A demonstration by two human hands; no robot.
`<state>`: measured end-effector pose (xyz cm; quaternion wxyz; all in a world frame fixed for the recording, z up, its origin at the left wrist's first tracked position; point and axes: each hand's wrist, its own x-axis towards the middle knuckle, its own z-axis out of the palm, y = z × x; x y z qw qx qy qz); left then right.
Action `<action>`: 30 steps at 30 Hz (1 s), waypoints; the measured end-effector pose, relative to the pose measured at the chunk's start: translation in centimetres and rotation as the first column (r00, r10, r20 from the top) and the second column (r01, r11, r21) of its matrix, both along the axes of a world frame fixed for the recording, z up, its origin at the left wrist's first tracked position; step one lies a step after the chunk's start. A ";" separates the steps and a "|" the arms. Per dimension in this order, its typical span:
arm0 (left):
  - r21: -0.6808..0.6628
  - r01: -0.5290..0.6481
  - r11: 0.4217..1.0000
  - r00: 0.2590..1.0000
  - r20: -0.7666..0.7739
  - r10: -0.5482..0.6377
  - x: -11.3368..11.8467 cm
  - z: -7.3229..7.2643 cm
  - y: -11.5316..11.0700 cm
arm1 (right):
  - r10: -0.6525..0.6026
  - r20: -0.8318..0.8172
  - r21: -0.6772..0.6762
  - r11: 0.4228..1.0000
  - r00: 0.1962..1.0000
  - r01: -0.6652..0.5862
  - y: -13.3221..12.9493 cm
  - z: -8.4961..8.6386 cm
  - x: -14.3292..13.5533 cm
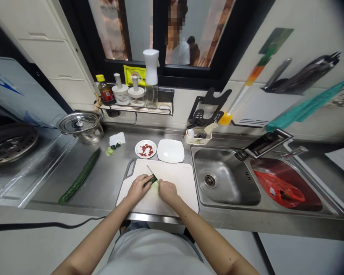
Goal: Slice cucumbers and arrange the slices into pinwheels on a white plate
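A short dark-green piece of cucumber [151, 180] lies on the white cutting board [177, 175]. The fingers of my left hand [139, 188] are closed on it from the left. My right hand [167, 191] is wrapped round the handle of a knife [149, 168], whose blade points away from me and to the left, against the right end of the cucumber piece. Pale green slices partly show on the board between my hands. Behind the board stand a small round plate [138, 150] with chopped red bits and a white square plate [171, 151].
To the left lie a whole cucumber [80, 176] and cucumber ends [111, 150] near a white paper [117, 138]. A lidded steel pot [88, 130] stands behind. On the right, a double sink [226, 179] holds a red plastic bag [280, 191].
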<state>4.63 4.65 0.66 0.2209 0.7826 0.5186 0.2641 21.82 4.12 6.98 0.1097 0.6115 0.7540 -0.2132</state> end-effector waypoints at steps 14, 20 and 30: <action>0.011 -0.001 1.000 1.000 0.006 0.001 0.1 -0.3 0.0 | 0.001 0.030 0.034 0.999 1.000 -0.003 -2.9 -0.7 2.0; 0.014 -0.010 1.000 1.000 0.001 0.010 0.1 0.0 -0.1 | -0.017 0.050 -0.018 1.000 0.999 0.018 -3.6 0.4 2.4; -0.013 -0.030 0.999 0.998 -0.049 0.029 0.1 0.0 -0.3 | -0.027 0.070 -0.032 0.999 0.997 0.030 -4.4 2.0 4.4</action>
